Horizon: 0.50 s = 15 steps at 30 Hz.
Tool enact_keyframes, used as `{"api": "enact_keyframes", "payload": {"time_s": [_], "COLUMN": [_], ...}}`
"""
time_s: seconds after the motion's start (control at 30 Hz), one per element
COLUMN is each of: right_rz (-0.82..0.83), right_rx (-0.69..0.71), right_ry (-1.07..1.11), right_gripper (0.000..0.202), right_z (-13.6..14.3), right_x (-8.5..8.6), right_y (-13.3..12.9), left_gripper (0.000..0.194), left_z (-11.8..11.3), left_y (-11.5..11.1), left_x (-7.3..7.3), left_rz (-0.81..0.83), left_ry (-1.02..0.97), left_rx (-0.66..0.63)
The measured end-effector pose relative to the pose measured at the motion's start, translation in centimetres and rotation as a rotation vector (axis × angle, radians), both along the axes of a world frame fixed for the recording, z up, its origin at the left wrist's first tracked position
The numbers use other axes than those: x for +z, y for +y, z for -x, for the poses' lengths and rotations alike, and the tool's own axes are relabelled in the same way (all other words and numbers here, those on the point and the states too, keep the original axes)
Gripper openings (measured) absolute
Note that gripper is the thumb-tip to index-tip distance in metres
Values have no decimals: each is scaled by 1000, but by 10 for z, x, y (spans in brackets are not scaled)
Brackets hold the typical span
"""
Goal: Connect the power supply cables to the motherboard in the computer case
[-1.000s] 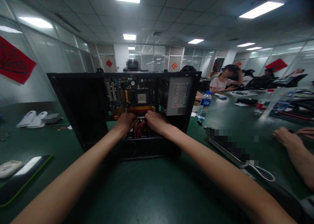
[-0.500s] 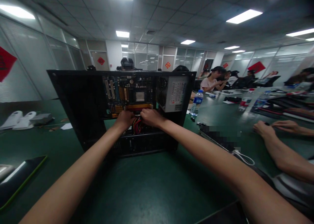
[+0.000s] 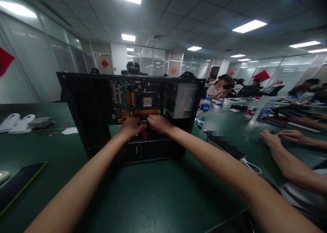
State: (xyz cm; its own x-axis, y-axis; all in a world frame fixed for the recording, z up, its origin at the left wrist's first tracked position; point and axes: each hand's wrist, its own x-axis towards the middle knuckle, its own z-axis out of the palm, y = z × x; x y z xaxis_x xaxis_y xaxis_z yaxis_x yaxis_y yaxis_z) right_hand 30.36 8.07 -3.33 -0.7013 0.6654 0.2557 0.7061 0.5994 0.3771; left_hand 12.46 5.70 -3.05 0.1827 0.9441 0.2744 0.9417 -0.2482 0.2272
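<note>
An open black computer case [image 3: 143,155] stands upright on the green table. Inside it are a motherboard [image 3: 146,102] and, at the upper right, a power supply [image 3: 182,100] with a fan and label. My left hand [image 3: 131,127] reaches in below the orange and yellow memory slots [image 3: 145,113], fingers closed at a bundle of coloured cables [image 3: 144,132]. My right hand [image 3: 159,123] meets it from the other side, its fingers pinched at the top of the same cables. The exact part between the fingertips is too small to make out.
A water bottle [image 3: 203,110] stands right of the case, near a dark phone-like device [image 3: 226,146] with a white cable. At far right are a co-worker's hands [image 3: 270,137]. White slippers [image 3: 15,122], a grey box [image 3: 41,122] and a dark green-edged panel [image 3: 20,182] lie left.
My fingertips have shifted slightly at the cables, my left hand a little to the right. The whole view has turned slightly. Both hands stay inside the case.
</note>
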Motion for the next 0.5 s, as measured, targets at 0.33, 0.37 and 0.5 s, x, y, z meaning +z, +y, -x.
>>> {"api": "enact_keyframes", "payload": {"time_s": [0.33,0.37,0.5], "right_rz": [57,70,119], "right_rx": [-8,-17,-47], "right_ry": [32,53,157], "right_gripper": [34,34,30], "right_z": [2,2,1], "right_x": [-5,-6,-6], "right_y": [12,12,9], "left_gripper": [38,37,36], "left_z": [1,1,-1], "left_y": [10,12,17], "left_x": [-3,-3,-4], "left_rz": [-50,-52,-46], "left_ry": [66,77,106], "left_rx": [17,26,47]}}
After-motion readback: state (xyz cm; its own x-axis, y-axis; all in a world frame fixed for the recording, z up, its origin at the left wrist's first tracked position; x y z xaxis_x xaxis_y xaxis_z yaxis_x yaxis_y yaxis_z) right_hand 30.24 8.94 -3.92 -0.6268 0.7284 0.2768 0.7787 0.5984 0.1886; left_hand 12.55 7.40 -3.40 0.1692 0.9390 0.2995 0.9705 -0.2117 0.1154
